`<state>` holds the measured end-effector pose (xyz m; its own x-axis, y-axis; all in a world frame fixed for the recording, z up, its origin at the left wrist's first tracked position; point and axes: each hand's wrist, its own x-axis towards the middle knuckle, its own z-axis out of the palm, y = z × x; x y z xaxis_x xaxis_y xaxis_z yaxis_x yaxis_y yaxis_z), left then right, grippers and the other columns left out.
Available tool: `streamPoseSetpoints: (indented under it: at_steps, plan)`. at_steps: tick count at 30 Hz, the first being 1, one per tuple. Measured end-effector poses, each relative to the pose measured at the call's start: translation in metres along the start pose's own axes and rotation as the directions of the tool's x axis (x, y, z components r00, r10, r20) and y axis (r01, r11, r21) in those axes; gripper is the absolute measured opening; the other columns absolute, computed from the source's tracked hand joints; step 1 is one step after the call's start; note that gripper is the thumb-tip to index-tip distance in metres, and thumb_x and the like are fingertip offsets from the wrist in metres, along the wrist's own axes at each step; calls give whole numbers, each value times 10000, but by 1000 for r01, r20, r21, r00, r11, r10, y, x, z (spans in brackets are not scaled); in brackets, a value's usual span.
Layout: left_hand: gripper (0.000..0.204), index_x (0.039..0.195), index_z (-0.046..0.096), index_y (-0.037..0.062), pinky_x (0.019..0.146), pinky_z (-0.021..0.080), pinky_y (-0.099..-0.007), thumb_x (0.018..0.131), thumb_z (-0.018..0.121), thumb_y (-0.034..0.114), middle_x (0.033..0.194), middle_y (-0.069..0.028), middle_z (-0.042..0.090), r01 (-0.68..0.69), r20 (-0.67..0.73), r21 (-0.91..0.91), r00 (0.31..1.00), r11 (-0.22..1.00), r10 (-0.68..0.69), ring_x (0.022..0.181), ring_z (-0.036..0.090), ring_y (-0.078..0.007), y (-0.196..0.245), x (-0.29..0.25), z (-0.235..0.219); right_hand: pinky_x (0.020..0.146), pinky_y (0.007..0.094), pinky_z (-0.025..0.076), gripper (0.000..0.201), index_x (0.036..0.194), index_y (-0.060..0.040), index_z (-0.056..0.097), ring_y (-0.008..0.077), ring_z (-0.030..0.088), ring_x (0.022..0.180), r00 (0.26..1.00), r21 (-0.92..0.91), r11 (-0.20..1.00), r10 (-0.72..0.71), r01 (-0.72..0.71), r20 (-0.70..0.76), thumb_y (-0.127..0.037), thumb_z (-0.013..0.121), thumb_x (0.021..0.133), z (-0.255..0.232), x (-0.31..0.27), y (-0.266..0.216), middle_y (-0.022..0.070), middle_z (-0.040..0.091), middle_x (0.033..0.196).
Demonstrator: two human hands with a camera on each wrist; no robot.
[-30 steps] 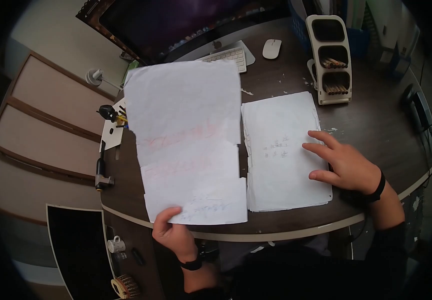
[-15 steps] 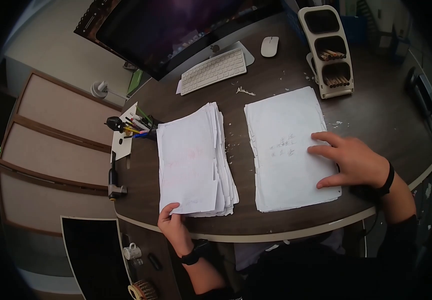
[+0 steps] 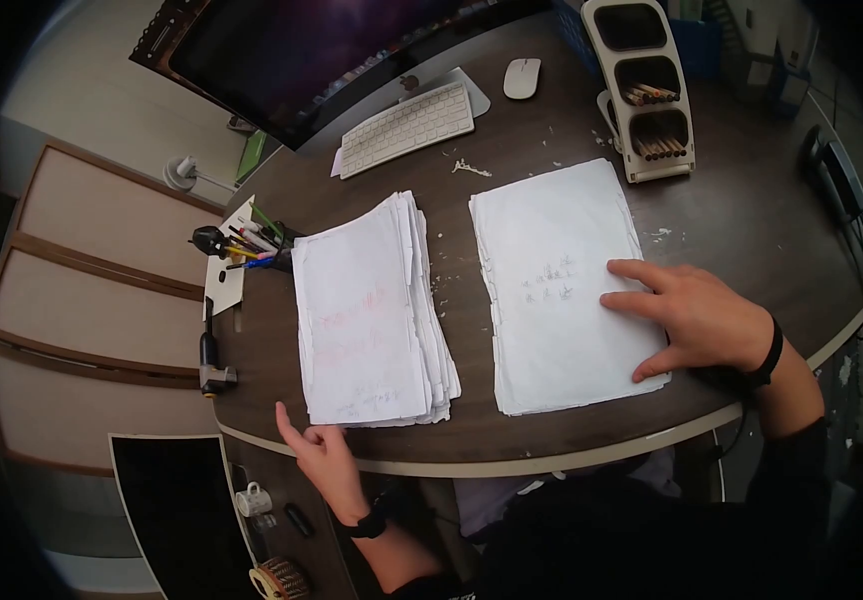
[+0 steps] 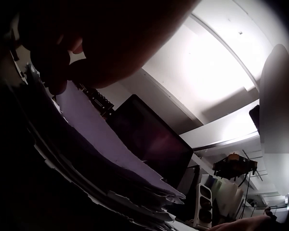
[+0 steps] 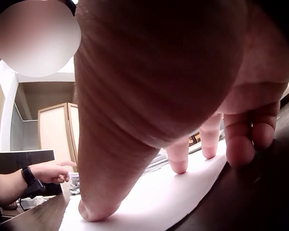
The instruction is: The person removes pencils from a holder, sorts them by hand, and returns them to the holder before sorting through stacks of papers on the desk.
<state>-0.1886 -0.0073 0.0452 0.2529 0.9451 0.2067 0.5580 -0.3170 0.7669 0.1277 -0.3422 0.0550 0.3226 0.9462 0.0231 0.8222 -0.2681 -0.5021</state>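
Two stacks of white paper lie side by side on the dark desk. The left stack (image 3: 357,290) has uneven, fanned edges, and faint red and blue writing shows on its top sheet. My left hand (image 3: 330,468) is at its near edge, index finger extended and the other fingers loosely bent, with no sheet in its grasp. On the right stack (image 3: 552,350), a few lines of small dark handwriting mark the top sheet. My right hand (image 3: 710,318) rests on its right side with fingers spread; in the right wrist view its fingertips (image 5: 179,166) press on the paper (image 5: 149,207).
A keyboard (image 3: 407,130), a mouse (image 3: 522,78) and a monitor (image 3: 292,60) are at the back. A tiered holder (image 3: 640,100) with pencils stands back right, a pen cup (image 3: 277,245) beyond the left stack. Paper scraps (image 3: 470,168) litter the desk (image 3: 752,250).
The sheet my left hand held up one second ago was laid on the left stack. My left hand has since let go and drawn back. The right hand stays on its stack.
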Motion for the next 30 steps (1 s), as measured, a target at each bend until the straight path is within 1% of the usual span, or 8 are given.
streamPoseSetpoints:
  at_steps: [5, 7, 9, 13, 18, 21, 28, 30]
  plan:
    - [536, 1478, 515, 31, 625, 396, -199, 947, 574, -10, 714, 28, 522, -163, -73, -182, 986, 970, 152, 636, 476, -50, 8, -29, -2, 1036, 467, 501, 802, 1385, -99, 622, 401, 609, 1248, 1000, 2, 1000, 9, -9, 7, -370, 923, 692, 4, 0, 1, 195, 499, 1530]
    - [386, 1286, 668, 12, 603, 422, -213, 907, 636, -53, 721, 20, 550, -218, 261, -155, 932, 963, 253, 635, 489, -52, 18, -50, 0, 1040, 465, 499, 808, 1388, -102, 620, 403, 610, 1243, 1000, 8, 1000, 14, -14, 21, -364, 926, 689, 4, 2, 0, 194, 499, 1530]
    - [254, 1126, 736, 8, 570, 434, -231, 877, 725, -38, 711, -9, 567, -408, 409, -186, 795, 894, 448, 614, 495, -68, 41, -67, 22, 1040, 464, 500, 811, 1391, -109, 619, 410, 615, 1226, 998, 8, 998, 57, -57, 38, -357, 929, 684, 4, 2, -2, 189, 501, 1530]
    - [324, 1167, 730, 20, 568, 467, -268, 865, 823, 90, 836, -50, 617, -341, 585, -126, 733, 932, 348, 593, 522, -123, 60, -92, 61, 1039, 467, 502, 819, 1400, -120, 615, 415, 621, 1210, 999, -3, 999, 35, -35, 24, -352, 930, 682, 4, 2, -1, 185, 502, 1530]
    - [375, 1142, 715, 43, 610, 518, -339, 863, 845, 258, 882, -65, 608, -325, 569, 50, 787, 944, 241, 666, 597, -188, 67, -105, 79, 1046, 473, 496, 834, 1416, -122, 604, 417, 619, 1214, 993, 13, 995, 99, -100, 70, -359, 929, 686, 0, 3, -7, 184, 503, 1530]
    - [362, 1132, 714, 30, 594, 453, -284, 840, 860, 186, 885, -41, 578, -326, 533, 13, 802, 945, 269, 645, 488, -115, 66, -107, 85, 1042, 472, 500, 836, 1413, -121, 606, 417, 620, 1209, 998, -7, 998, 55, -55, 33, -366, 930, 683, 3, 3, -4, 185, 504, 1529]
    - [353, 1126, 703, 32, 596, 449, -282, 845, 854, 186, 899, -35, 580, -286, 530, -6, 811, 958, 245, 653, 485, -110, 70, -110, 87, 1032, 469, 505, 824, 1398, -116, 616, 413, 630, 1182, 999, -8, 999, 43, -42, 33, -372, 930, 681, 1, 3, -5, 182, 506, 1526]
    - [356, 1135, 697, 67, 654, 522, -353, 872, 832, 266, 912, -52, 603, -215, 571, 24, 804, 976, 164, 749, 619, -204, 72, -111, 86, 1034, 466, 504, 810, 1388, -112, 623, 414, 628, 1187, 996, 9, 997, 75, -76, 56, -372, 927, 684, 0, 4, -7, 182, 507, 1524]
